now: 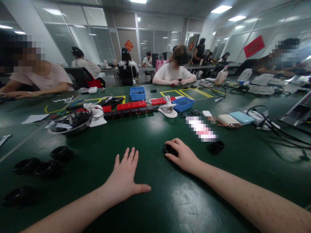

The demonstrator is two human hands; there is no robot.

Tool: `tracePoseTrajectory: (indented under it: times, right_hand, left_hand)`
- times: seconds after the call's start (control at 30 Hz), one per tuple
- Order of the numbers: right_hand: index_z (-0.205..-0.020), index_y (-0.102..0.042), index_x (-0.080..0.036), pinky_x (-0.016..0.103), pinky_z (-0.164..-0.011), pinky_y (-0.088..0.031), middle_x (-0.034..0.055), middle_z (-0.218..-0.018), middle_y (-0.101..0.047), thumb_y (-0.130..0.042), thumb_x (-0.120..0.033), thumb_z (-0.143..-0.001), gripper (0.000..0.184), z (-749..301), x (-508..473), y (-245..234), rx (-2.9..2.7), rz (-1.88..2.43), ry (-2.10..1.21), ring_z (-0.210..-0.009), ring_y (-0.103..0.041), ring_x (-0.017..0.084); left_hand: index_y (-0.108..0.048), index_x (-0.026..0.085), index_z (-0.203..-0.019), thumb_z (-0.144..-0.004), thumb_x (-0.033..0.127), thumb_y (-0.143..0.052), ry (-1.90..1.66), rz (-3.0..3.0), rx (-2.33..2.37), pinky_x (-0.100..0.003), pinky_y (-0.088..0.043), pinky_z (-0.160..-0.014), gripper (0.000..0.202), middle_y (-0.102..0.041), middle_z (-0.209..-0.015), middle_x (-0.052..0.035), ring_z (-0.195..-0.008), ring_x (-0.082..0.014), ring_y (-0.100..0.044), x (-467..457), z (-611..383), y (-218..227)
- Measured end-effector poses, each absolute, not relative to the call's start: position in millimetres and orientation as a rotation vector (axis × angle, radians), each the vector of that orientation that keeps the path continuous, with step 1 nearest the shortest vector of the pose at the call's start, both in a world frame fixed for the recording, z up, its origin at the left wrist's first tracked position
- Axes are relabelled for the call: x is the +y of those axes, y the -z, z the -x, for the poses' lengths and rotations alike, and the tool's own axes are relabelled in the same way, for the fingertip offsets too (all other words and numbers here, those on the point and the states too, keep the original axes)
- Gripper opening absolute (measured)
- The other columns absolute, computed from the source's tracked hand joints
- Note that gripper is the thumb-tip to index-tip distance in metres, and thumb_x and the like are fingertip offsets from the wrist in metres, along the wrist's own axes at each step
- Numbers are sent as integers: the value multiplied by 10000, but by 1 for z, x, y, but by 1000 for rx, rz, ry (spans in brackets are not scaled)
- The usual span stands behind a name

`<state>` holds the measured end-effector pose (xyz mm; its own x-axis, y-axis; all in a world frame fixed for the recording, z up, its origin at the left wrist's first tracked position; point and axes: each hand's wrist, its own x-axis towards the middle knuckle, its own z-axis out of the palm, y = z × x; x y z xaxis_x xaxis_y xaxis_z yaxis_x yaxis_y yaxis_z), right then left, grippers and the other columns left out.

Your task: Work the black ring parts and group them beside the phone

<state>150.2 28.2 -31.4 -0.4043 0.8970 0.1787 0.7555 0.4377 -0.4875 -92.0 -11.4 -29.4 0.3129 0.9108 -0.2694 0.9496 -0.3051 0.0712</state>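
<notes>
My left hand [126, 176] is spread over the green tabletop [150, 210], palm down with nothing in it. To its right, the fingers and thumb of my right hand [183, 155] curve around a black rounded part [170, 149], partly hidden under the hand and resting on the table. A similar black ring-shaped part [216, 147] sits right of that hand. Several more lie at the left, among them one black ring-shaped part [61, 153] at the back and another [20, 196] near the front.
A metal bowl of small items [70, 127], a white clip base [168, 110], red and black blocks [132, 106] and two blue baskets [137, 94] stand farther back. A lit phone [201, 129] and cables [272, 123] lie right. Across the table a person [173, 72] works.
</notes>
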Motion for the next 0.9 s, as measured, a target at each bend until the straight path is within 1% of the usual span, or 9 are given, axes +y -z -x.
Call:
tracePoseTrajectory:
  times: [0.27,0.47,0.67,0.73,0.9]
  right_hand:
    - [-1137,-532,-177,345,-852,-446,87,-1043,-525,-585,-294,-777,382,-151,34,36,-2226,1460,-363,-950,-529,207]
    - [-1121,-544,-152,393,-886,-413,110,-1018,-529,-580,-280,-779,366,-153,38,40,-2169,1541,-265,-987,-500,240]
    - [-1123,-535,-109,342,-897,-420,126,-1027,-521,-551,-243,-803,347,-158,37,38,-2133,1625,-220,-971,-516,221]
    - [-1115,-538,-92,343,-905,-416,134,-1024,-522,-546,-231,-804,340,-162,33,34,-2136,1649,-202,-974,-516,229]
    - [-1089,-553,-120,374,-883,-435,126,-1010,-525,-544,-240,-799,313,-176,18,27,-2149,1705,-187,-952,-532,245]
  left_hand:
    - [-89,54,-1399,-558,819,-401,300,-2364,1720,-582,-69,-1028,1180,29,-1450,-153,-1324,-353,38,-11,89,26]
    - [-100,61,-1401,-577,808,-394,311,-2361,1731,-575,-82,-1032,1150,21,-1451,-146,-1325,-347,27,-14,89,24]
    - [-102,59,-1399,-588,792,-411,311,-2364,1732,-567,-86,-1035,1136,22,-1451,-146,-1327,-338,30,-14,88,23]
    - [-98,55,-1398,-587,801,-404,300,-2368,1724,-571,-83,-1034,1144,22,-1451,-149,-1327,-339,28,-14,89,24]
    - [-91,52,-1398,-570,836,-372,260,-2387,1707,-581,-79,-1029,1174,24,-1450,-154,-1325,-350,31,-13,92,30]
